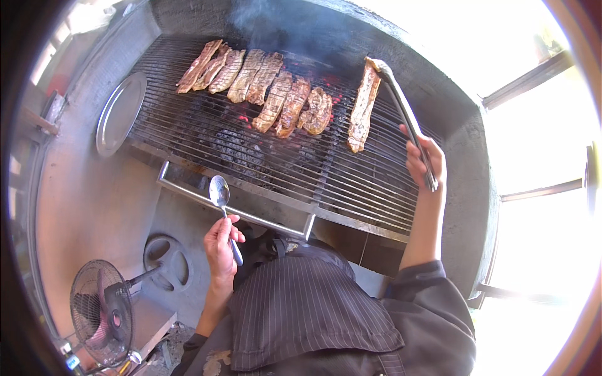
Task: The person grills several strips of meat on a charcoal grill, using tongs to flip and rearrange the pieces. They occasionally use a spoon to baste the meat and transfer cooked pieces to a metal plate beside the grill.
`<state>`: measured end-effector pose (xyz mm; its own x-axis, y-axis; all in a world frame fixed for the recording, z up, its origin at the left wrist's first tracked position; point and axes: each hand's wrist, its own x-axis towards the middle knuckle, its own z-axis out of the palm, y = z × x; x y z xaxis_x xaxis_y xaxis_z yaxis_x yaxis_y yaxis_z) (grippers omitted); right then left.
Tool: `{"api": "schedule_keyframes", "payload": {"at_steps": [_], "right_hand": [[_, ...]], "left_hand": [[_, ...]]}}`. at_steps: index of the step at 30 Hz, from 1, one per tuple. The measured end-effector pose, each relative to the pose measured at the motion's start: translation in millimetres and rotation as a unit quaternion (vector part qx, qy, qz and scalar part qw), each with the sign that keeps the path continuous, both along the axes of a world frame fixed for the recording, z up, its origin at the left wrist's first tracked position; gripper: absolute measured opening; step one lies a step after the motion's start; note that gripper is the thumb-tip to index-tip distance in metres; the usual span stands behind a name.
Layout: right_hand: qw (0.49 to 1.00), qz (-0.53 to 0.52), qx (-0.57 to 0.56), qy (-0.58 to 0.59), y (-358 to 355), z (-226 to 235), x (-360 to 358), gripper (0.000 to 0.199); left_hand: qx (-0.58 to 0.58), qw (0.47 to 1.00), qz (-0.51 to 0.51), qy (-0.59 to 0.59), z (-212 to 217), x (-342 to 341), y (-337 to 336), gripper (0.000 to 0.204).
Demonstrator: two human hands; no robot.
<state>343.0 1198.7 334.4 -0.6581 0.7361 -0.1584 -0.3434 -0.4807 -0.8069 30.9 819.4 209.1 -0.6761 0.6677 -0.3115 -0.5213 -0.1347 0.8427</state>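
My left hand is closed around the handle of a metal spoon, bowl up, in front of the grill's handle bar. My right hand grips a pair of metal tongs over the grill's right side. The tips of the tongs meet the far end of a long strip of meat; whether that strip rests on the bars or hangs just above them I cannot tell. Several more browned slabs of meat lie in a slanting row across the middle and far left of the grill grate.
Coals glow under the grate, and smoke rises behind the meat. A round metal tray leans at the grill's left wall. The steel handle bar runs along the front edge. A caged fan stands at the lower left. A concrete wall borders the right.
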Motion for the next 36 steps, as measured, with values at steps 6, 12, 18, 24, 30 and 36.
{"api": "schedule_keyframes", "payload": {"at_steps": [6,12,18,24,30,36], "right_hand": [[0.977,0.031,-0.206,-0.035,106.6,-58.4,-74.5,0.046],[0.989,-0.035,-0.057,-0.129,37.8,-81.8,-37.7,0.038],[0.967,-0.025,-0.146,-0.209,-115.0,-112.5,28.6,0.05],[0.981,-0.063,-0.111,-0.143,-88.7,-159.3,-8.6,0.044],[0.97,-0.119,-0.071,-0.198,-107.1,-122.7,-45.2,0.037],[0.962,-0.147,-0.082,-0.213,-146.6,-127.3,-54.6,0.037]], "left_hand": [[-0.011,1.0,0.008,0.019,4.4,-2.5,-3.8,0.027],[-0.018,0.998,0.059,0.005,4.1,-1.6,-11.9,0.026],[-0.016,0.996,0.086,-0.008,-3.3,0.5,-11.4,0.026],[-0.002,1.0,0.01,0.004,6.7,3.7,26.3,0.026],[0.004,0.998,-0.043,0.035,22.6,8.3,52.7,0.028],[-0.017,0.998,-0.058,0.017,10.7,13.7,54.3,0.028]]}}
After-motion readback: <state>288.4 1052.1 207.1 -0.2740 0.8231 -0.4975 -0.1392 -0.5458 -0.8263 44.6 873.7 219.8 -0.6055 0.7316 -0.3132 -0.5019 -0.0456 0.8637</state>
